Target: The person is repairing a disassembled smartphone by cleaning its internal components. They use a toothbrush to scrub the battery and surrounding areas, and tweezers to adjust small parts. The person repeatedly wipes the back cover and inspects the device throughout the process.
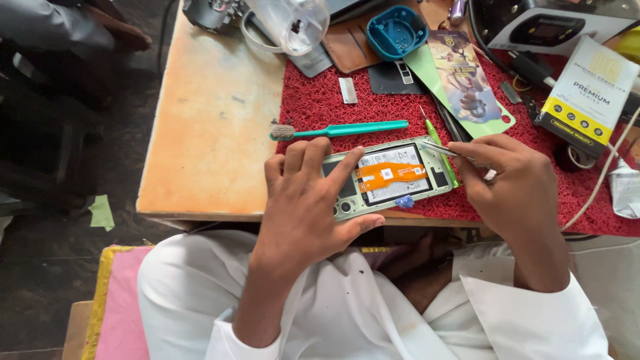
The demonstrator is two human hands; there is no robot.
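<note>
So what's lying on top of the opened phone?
On the opened phone an orange flex cable lies across the battery. The left hand covers its camera end, so that part stays unseen. The right hand holds tweezers.

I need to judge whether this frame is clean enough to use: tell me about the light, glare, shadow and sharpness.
Head view: soft, even daylight; the opened phone, left hand and right hand holding tweezers are sharp. Mild glare on the clear plastic jar at the top. The floor at left is in deep shadow, detail lost. Slight wide-angle stretch toward the corners; no motion blur.
</note>
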